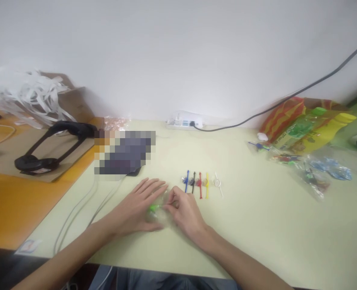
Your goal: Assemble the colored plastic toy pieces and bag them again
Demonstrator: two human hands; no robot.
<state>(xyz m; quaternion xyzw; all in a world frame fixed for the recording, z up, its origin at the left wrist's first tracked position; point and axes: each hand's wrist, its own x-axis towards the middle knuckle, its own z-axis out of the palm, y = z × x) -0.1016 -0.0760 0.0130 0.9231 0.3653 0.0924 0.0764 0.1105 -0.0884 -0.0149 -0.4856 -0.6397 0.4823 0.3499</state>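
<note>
My right hand is closed in a pinch at the end of a small bright green plastic piece, which is blurred. Around the green piece is something clear that I cannot make out well. On its other side my left hand is open, fingers stretched and thumb apart, curved around the green piece. Just beyond my right hand lies a row of small arrow-shaped plastic pieces with clear round parts: blue, black, red, yellow and white.
A pixelated dark flat object lies beyond my left hand, with pale cables nearby. At left are a black frame-like device and a cardboard box. A power strip stands by the wall. Plastic packets and colourful bags lie right.
</note>
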